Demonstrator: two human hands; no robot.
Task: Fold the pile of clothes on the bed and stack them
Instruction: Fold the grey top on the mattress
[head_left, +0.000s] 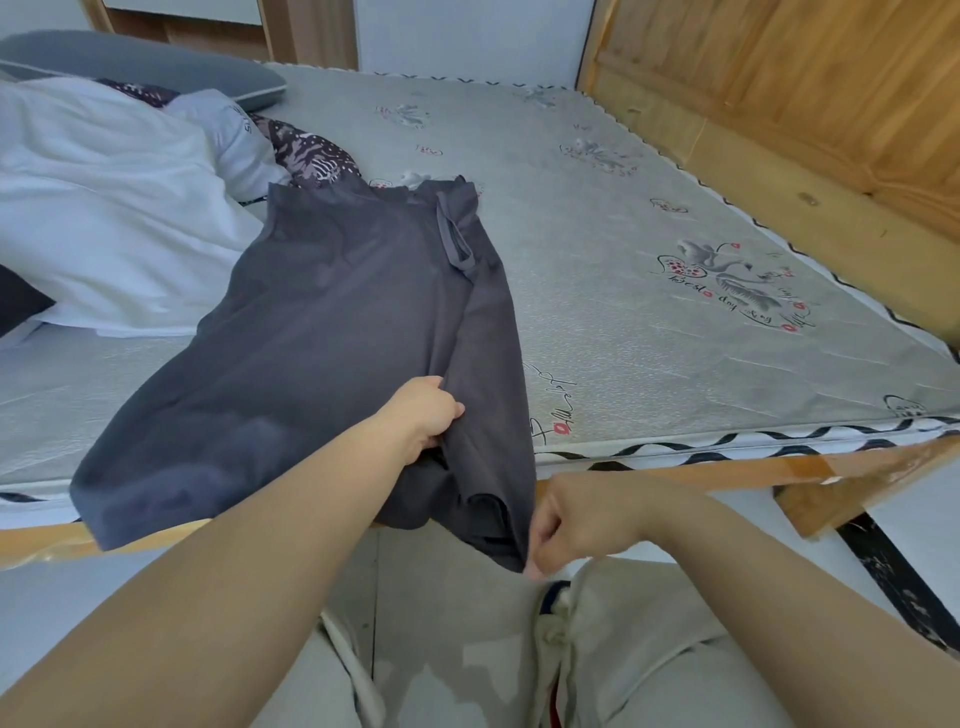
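the garment (332, 332) lying across the bed is showing a plain dark grey, a little purplish, with no print, and its drawstring (454, 241) is the same grey. the mattress (597, 260) is wearing a pale grey cover with grey flower drawings, small red dots and dark script; its edge (727, 441) is carrying a black and white wavy band. the bed frame (857, 462) and the headboard (779, 78) are showing a honey-yellow wood. in the pile, a plain white cloth (104, 208) is lying over a dark cloth (311, 150) with a pale leafy print. the pillow (130, 62) is a blue-grey. the trousers (649, 649) of the person are looking cream.
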